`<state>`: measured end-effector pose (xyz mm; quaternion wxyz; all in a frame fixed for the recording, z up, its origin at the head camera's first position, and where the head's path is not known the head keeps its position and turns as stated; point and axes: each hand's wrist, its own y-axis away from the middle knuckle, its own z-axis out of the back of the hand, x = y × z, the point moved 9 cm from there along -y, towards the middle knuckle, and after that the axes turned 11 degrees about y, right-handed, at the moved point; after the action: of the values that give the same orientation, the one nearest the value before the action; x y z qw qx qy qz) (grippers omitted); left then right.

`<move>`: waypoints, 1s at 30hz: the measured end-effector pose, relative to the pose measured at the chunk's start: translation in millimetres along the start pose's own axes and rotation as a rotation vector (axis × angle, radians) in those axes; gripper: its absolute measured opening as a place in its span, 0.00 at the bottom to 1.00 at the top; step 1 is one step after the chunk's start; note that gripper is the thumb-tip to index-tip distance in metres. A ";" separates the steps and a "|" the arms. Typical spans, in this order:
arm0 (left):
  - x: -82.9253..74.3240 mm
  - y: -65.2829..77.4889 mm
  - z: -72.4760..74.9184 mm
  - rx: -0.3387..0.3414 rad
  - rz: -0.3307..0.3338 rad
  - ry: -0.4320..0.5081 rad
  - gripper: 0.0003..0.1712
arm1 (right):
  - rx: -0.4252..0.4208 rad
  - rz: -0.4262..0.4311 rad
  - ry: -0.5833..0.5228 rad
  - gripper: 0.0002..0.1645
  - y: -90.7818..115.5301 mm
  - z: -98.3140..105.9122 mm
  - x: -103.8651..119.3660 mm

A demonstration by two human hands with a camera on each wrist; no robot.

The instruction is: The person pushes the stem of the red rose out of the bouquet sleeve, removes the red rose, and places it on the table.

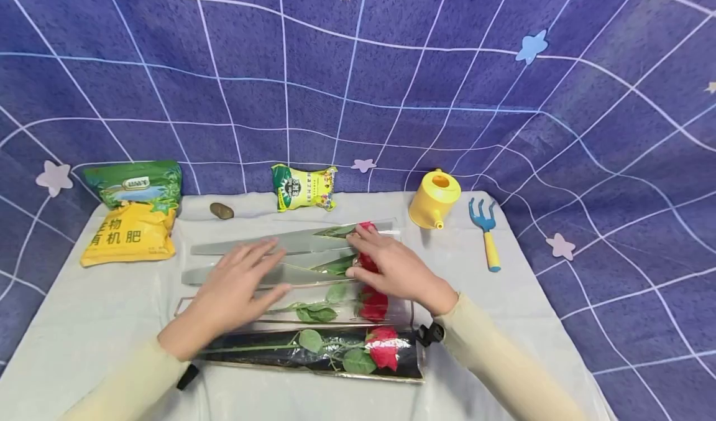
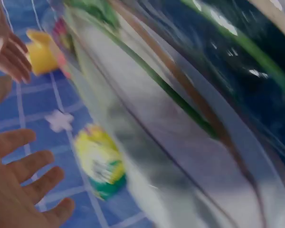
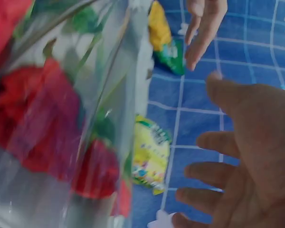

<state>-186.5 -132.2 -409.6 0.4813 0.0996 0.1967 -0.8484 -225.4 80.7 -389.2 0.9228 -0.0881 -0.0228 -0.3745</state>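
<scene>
Several single red roses in clear plastic sleeves lie side by side across the cloth-covered table, blooms to the right. The nearest rose (image 1: 383, 349) has a black-backed sleeve (image 1: 263, 339); beyond it lies a rose in a clear sleeve (image 1: 373, 304), then grey-toned sleeves (image 1: 224, 247) at the back. My left hand (image 1: 237, 287) is over the stem ends with its fingers spread and holds nothing. Over the blooms of the back roses, my right hand (image 1: 397, 268) has its fingers extended, partly hiding those blooms. Both wrist views show empty palms and straight fingers beside the sleeves.
A green and yellow fertilizer bag (image 1: 131, 222) lies at the back left, with a brown stone (image 1: 222, 211) beside it. A small yellow-green packet (image 1: 304, 188) is at the back middle. To the right are a yellow watering can (image 1: 432, 202) and a blue hand fork (image 1: 485, 228).
</scene>
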 end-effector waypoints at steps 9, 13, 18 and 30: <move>99.4 -6.3 -10.4 -0.069 0.204 0.145 0.22 | -0.104 -0.117 0.022 0.18 -37.2 -13.0 -51.9; 122.3 -5.4 -15.8 -0.034 0.240 0.153 0.18 | -0.091 -0.136 0.085 0.17 -47.2 -19.3 -67.5; 134.8 -5.2 -19.2 0.021 0.255 0.133 0.18 | -0.025 -0.135 0.107 0.15 -54.9 -29.8 -76.9; 147.6 -12.0 -24.4 0.073 0.264 0.059 0.23 | 0.096 -0.194 0.093 0.13 -58.1 -51.8 -90.8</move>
<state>-273.5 -231.0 -481.6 0.5786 0.1670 0.1648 -0.7811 -332.2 92.8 -441.5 0.8855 -0.0236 -0.0064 -0.4640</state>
